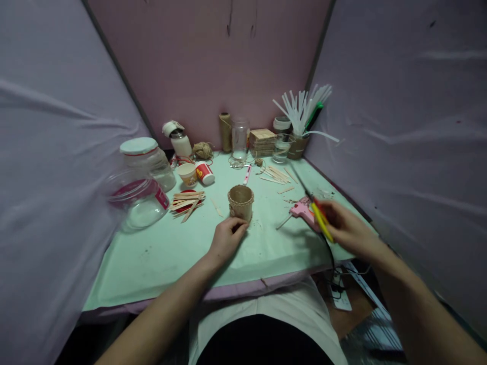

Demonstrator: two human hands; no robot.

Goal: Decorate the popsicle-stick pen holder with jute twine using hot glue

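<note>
Your left hand [228, 238] is at the base of the small twine-edged pot [241, 204], its thumb and fingertips close together against the lower side; you cannot tell from here whether they grip it or only steady it. The pot stands upright near the middle of the green table [171, 268]. Your right hand [344, 228] is clamped on the red and yellow handles of the scissors [321, 218], raised over the right side of the table, with the dark blades pointing away from you and a little to the left. Below and beside them lies the pink glue gun [302, 212], a glue stick [284, 221] reaching out to its left. Beyond the pot you have a pink and white pen [247, 175], and right of that some loose wooden sticks [277, 175]. More sticks [188, 203] are piled on a red disc to the left, with a pale paper cup [187, 174] and a tipped red cup [205, 173] behind them. Two large clear jars stand at the far left, one with a white lid [139, 146]. At the back right, a brown holder [298, 147] carries a bunch of white sticks [302, 109].
</note>
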